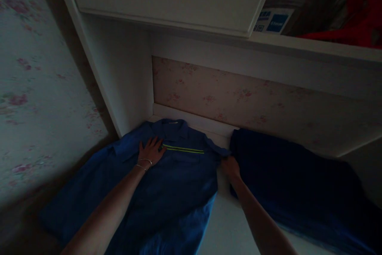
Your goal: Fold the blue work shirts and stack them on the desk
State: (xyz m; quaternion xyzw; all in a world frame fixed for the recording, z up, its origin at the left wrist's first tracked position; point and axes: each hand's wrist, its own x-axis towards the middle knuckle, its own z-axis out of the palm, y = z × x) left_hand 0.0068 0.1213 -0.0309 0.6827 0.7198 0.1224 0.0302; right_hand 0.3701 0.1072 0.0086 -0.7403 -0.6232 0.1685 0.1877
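A blue collared shirt (167,191) with a thin yellow-green chest stripe (183,149) lies spread on a white surface (227,227). My left hand (151,150) rests flat on the shirt's upper chest, fingers spread, a thin bracelet on the wrist. My right hand (229,166) is closed on the shirt's right shoulder edge (219,152), pinching the fabric. The room is dim.
A darker navy garment (292,183) lies to the right, touching my right hand's side. A floral wallpaper wall (36,100) stands at left and behind. White cabinet (167,0) hangs overhead; a shelf at top right holds a blue-labelled box (276,22) and red items (358,16).
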